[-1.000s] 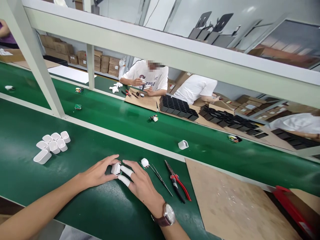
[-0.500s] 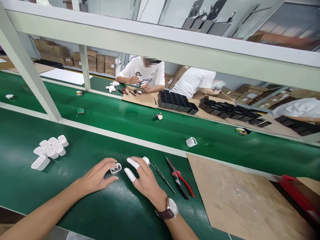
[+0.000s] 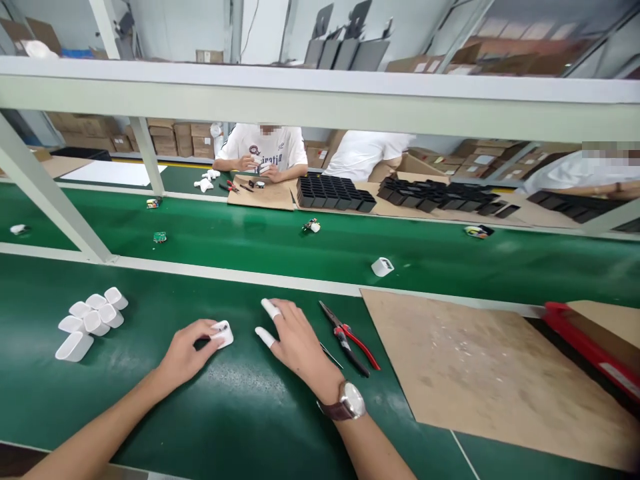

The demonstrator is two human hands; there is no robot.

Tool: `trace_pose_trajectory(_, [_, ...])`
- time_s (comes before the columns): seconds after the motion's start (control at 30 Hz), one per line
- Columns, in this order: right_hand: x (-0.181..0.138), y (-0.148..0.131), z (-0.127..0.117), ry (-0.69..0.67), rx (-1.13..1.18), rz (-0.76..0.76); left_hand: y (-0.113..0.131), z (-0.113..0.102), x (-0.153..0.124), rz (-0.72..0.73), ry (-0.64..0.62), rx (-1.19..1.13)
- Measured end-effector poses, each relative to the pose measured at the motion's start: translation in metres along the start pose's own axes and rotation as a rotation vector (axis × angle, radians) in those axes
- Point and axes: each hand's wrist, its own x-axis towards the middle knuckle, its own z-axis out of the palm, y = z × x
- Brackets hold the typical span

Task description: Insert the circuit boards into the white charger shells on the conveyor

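Note:
My left hand (image 3: 193,350) pinches a small white plastic housing (image 3: 223,335) between thumb and fingers, low over the green bench. The housing's flat face, with small dark marks, is turned up. To its right, apart from it, my right hand (image 3: 295,340) hovers with fingers spread and nothing in them; white finger cots cover its thumb and index finger. Tweezers (image 3: 332,357) lie partly hidden behind that hand. Beside them rest long-nose pliers (image 3: 350,340) with red and black handles. Several white open-topped housings (image 3: 93,320) stand grouped at the left.
A cardboard sheet (image 3: 480,360) covers the bench at right, with a red-edged object (image 3: 590,347) beyond it. The green conveyor (image 3: 240,240) carries a white housing (image 3: 383,267) and several small circuit assemblies. A frame post (image 3: 55,190) rises at left. Co-workers sit opposite near black trays (image 3: 333,192).
The housing in my left hand has turned from its open, component-filled end to a flat white face. My right hand has shifted slightly right, and the view has tilted.

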Motion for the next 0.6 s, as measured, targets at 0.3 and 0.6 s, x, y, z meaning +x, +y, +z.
trace_pose_trajectory(0.3, [-0.008,0.025,-0.001,-0.215,-0.097,0.145,-0.022,-0.009,0.110,0.064,0.043,0.289])
trace_pose_trajectory(0.6, [-0.015,0.035,0.027,0.021,-0.092,-0.032,-0.074,0.003,0.203,-0.091,0.193,0.557])
